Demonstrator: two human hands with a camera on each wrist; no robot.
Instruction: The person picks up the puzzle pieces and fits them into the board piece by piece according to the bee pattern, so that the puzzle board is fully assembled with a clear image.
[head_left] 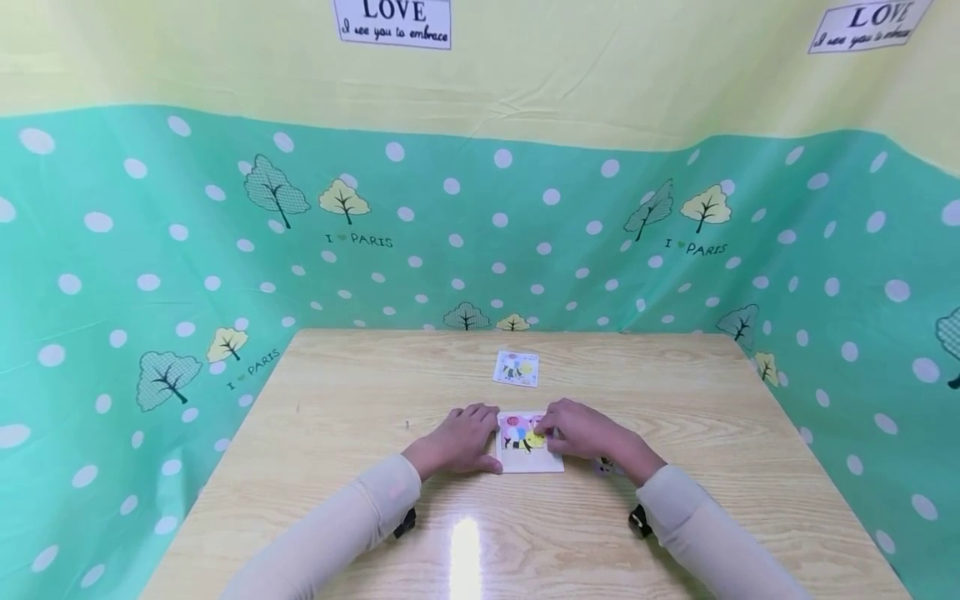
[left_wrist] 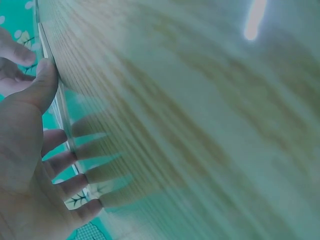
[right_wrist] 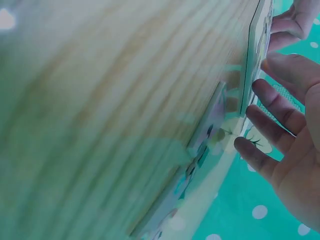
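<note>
A square jigsaw board [head_left: 528, 463] lies on the table in the head view, with a bee and balloon picture [head_left: 519, 433] over its upper part and a plain white strip along its near side. My left hand [head_left: 465, 442] rests at its left edge, fingers spread, the thumb at the near corner. Over the right side reaches my right hand [head_left: 581, 429], its bent fingertips on the picture near the yellow part. I cannot tell whether they pinch a piece. In the right wrist view its other fingers [right_wrist: 270, 112] hang loosely bent beside the board's edge.
Beyond the board lies a card [head_left: 516, 368] printed with a similar bee picture. A loose printed piece [head_left: 604, 467] sits partly hidden under the right forearm; the right wrist view shows flat pieces [right_wrist: 207, 120] on the table [head_left: 360, 375]. A polka-dot cloth [head_left: 420, 192] hangs behind.
</note>
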